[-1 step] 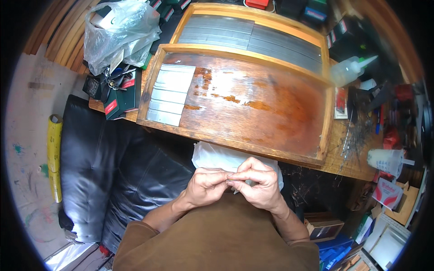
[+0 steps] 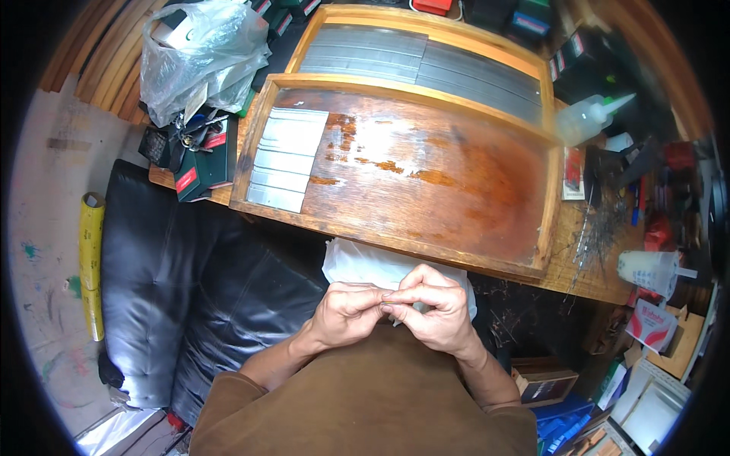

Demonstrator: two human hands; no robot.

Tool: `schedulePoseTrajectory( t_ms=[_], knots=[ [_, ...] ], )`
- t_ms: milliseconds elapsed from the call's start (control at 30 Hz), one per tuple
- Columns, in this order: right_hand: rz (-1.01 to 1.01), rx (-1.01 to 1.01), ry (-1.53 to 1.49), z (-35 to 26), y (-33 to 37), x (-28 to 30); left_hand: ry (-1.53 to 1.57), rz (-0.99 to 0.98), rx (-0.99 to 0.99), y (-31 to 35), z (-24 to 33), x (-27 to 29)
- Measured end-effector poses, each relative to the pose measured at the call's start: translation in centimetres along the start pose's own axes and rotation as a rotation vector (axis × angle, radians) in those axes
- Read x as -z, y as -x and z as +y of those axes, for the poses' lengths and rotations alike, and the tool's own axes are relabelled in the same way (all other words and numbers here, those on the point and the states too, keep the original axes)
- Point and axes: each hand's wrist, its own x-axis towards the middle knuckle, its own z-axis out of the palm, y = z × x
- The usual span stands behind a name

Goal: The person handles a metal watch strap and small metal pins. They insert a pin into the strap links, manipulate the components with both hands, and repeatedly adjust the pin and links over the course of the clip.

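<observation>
A thin dark metal strip (image 2: 397,303) is pinched between the fingertips of the left hand (image 2: 346,310) and the right hand (image 2: 436,310), both closed tight upon it and touching each other above the lap. Just behind the hands a white plastic bag (image 2: 365,266) is seen, resting against the near edge of a shallow wooden tray (image 2: 426,163). A row of flat grey metal strips (image 2: 285,159) is laid at the tray's left end. A second tray (image 2: 426,57), filled with similar strips, is set beyond it. A black leather seat (image 2: 182,281) is spread to the left, with a yellow roll (image 2: 91,262) beside it.
</observation>
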Motion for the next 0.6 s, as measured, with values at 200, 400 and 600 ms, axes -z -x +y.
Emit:
schedulePoseTrajectory(
  t_ms=[200, 400, 600],
  knots=[
    [0.002, -0.020, 0.022, 0.40, 0.00, -0.11, 0.001, -0.006, 0.001, 0.11, -0.67, -0.14],
    [0.032, 0.031, 0.071, 0.57, 0.20, -0.31, -0.044, 0.006, -0.073, -0.38, -0.46, 0.02],
    [0.018, -0.027, 0.033, 0.00, 0.24, -0.22, -0.053, -0.034, -0.055, -0.27, -0.39, 0.44]
  ],
)
